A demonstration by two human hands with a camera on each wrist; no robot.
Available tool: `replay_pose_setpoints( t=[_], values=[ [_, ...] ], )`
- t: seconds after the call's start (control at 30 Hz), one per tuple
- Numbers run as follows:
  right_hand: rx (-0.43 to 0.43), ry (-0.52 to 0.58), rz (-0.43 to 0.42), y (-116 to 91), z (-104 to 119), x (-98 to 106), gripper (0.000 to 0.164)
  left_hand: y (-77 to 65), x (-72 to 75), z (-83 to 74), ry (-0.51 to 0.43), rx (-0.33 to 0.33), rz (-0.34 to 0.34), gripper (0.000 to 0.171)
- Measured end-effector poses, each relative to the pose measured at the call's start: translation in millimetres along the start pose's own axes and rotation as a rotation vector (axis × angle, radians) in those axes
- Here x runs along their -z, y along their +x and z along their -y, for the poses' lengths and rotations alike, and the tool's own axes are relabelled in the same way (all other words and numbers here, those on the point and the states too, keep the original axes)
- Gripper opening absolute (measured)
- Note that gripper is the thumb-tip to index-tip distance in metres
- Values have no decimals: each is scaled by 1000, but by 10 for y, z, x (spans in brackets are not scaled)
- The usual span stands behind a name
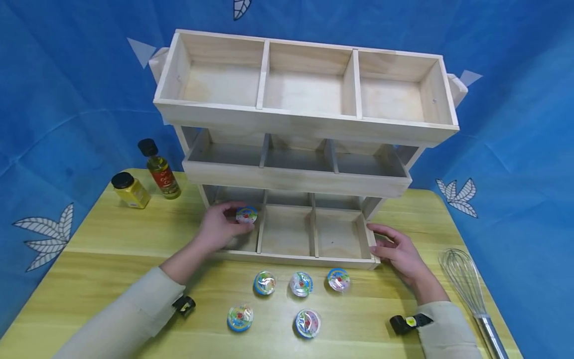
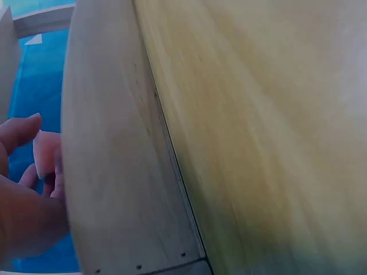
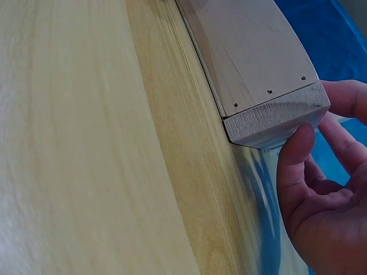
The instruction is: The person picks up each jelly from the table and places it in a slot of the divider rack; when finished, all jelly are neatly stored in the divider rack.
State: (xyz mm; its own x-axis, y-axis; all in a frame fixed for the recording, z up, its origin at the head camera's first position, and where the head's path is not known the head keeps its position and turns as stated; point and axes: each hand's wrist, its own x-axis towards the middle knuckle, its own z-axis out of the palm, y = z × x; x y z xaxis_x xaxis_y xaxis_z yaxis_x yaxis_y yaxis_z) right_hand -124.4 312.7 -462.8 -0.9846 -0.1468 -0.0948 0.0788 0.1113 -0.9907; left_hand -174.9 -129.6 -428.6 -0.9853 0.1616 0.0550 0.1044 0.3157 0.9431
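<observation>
A three-tier wooden rack (image 1: 287,180) with divided compartments stands on the table. My left hand (image 1: 219,227) pinches a small jelly cup (image 1: 246,215) with a printed lid between thumb and fingers, over the bottom tier's left compartment. In the left wrist view the cup's pinkish side (image 2: 46,152) shows behind the rack's front board (image 2: 114,137). At the bottom tier's right end, my right hand (image 1: 399,252) holds the side panel near its front corner, thumb towards the front. Several more jelly cups (image 1: 301,284) lie in front of the rack.
At the back left stand an oil bottle (image 1: 162,172) with a red label and a yellow jar (image 1: 131,190) with a black lid. A whisk (image 1: 466,284) lies along the right table edge. Blue cloth (image 1: 80,99) hangs behind and beside the table.
</observation>
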Motion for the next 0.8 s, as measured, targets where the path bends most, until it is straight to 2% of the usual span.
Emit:
replay_pose_setpoints(
  t=[0.13,0.27,0.57,0.8],
  values=[
    [-13,-18,1,14,7,-17,59,101,-29,60,109,20,-10,53],
    [-28,-30,0,19,3,-18,59,159,-68,127,145,58,-37,56],
    [-22,-30,-6,12,18,-11,59,237,-148,281,122,89,-37,53],
    [-5,-18,-1,10,8,7,59,250,-181,309,106,99,-24,48]
  ],
)
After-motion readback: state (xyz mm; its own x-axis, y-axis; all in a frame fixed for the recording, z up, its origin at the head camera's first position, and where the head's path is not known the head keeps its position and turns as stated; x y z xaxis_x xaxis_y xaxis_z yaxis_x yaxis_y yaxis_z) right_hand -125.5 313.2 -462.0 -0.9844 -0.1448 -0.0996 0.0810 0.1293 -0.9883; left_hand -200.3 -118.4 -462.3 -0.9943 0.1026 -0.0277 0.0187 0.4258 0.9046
